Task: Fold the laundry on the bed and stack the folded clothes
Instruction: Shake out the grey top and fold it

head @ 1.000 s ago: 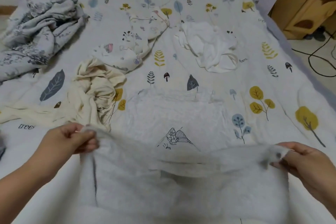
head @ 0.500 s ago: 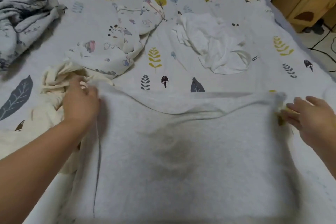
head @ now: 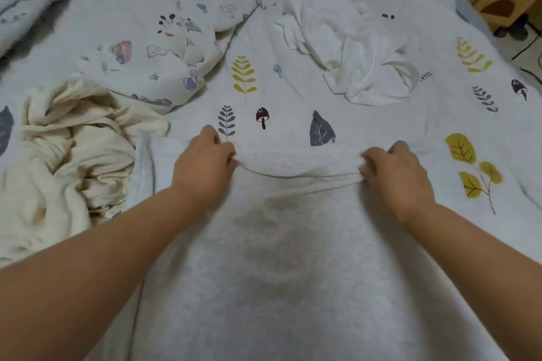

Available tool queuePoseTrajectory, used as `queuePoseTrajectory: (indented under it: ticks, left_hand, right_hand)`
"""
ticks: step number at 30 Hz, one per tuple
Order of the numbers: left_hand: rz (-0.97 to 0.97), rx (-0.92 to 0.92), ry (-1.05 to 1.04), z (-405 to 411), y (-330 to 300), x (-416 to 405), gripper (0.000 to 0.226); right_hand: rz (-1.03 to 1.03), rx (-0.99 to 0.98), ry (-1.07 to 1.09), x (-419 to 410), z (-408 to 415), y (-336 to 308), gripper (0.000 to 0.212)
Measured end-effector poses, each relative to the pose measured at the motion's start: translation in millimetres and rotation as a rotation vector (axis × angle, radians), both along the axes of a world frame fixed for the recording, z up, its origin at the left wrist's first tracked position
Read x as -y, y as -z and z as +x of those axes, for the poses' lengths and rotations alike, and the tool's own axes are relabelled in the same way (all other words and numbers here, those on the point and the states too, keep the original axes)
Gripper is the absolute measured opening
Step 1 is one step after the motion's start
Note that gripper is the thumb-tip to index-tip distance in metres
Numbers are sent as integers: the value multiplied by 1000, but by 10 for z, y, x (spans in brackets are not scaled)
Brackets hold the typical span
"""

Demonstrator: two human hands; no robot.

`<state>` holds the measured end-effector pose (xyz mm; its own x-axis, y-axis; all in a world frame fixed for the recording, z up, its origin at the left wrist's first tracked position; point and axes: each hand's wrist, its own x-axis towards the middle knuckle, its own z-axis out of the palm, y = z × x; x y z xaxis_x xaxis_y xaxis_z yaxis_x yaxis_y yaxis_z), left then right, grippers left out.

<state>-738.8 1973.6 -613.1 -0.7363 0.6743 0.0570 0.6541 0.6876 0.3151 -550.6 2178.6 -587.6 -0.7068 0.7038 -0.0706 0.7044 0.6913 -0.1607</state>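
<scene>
**Pinching the far edge of the grey garment**

Both hands are gripping the far edge of the light grey garment [head: 293, 258], which is lying spread flat on the bed [head: 381, 126] directly in front of the person. The left hand [head: 205, 164] is pinching the fabric with curled fingers on one side, and the right hand [head: 396, 173] is pinching it the same way on the other, so the stretch of edge between them is sagging in a shallow curve.

To do this step well, I would judge that both hands should be keeping even tension, so the edge is running straight rather than drooping, and lining it up squarely with the layer beneath before pressing it flat. The garment's left border is lying just beside the cream pile, so it is worth keeping the two from catching on each other.

Counting what is lying on the bed: one grey garment in hand, and three crumpled pieces waiting unfolded, namely one cream garment [head: 73, 161] at the left, one white printed garment [head: 164, 47] beyond it, and one plain white garment [head: 357, 47] at the far right. One rumpled grey floral blanket [head: 26, 0] is sitting at the far left corner. No folded stack is showing yet.
</scene>
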Motion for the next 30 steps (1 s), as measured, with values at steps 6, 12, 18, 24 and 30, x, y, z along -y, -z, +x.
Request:
queuePoseTrajectory:
  ticks: [6,12,18,24,30]
  left_hand:
    - [135,135,-356,-221,-208,-239,27]
    - [151,-125,38,541,-93,-276,55]
    - [-314,-24,10,583,526,15,64]
    - [-476,75,11,584,372,-103,68]
    - [-235,-68,282,1234,-18,-284,62]
  right_hand:
    - [-165,-338,276,-271,-274,-190,22]
    - [-1,-235,-55,397,-228,17,71]
    - [-38,250,-25,203,97,565,73]
    - [-151,288,-45,151,66,387,70]
    - [15,49,-29,724,672,82,65]
